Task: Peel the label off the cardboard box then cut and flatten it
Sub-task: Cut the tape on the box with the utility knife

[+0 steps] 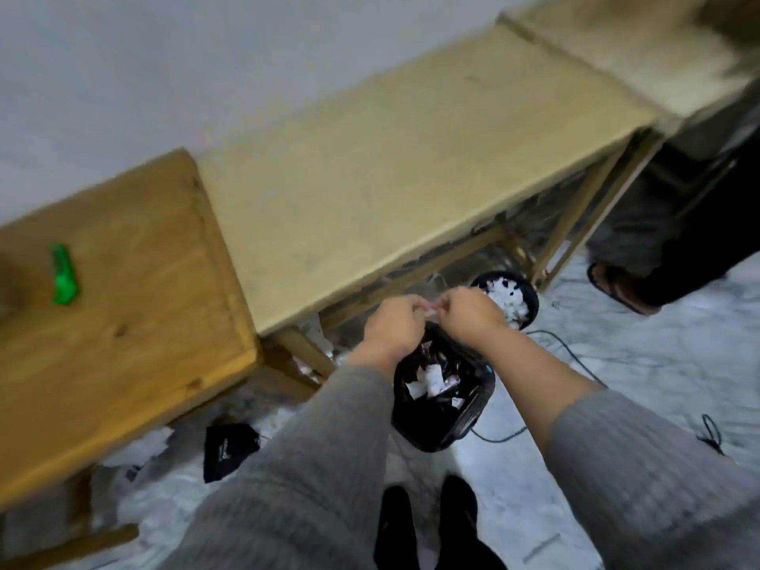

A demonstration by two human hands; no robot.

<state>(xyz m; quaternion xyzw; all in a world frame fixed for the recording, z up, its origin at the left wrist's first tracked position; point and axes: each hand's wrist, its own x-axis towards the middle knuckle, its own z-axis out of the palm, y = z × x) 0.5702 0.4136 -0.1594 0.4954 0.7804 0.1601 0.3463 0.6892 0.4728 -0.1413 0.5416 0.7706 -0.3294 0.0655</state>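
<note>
My left hand (392, 329) and my right hand (473, 312) meet above a black bin (442, 417) on the floor. Together they pinch a small pale scrap of label or tape (434, 310) between their fingertips. The bin has a black liner and holds several white paper scraps. A green utility knife (63, 273) lies on the brown wooden table (135, 322) at the left. A blurred brown shape at the far left edge (8, 281) may be the cardboard box; I cannot tell.
A pale long bench (390, 166) runs along the white wall. A second black bin (512, 298) full of white scraps stands under it. A black pouch (228, 450) and cables (575, 355) lie on the marble floor. Another person's sandalled foot (617, 288) is at the right.
</note>
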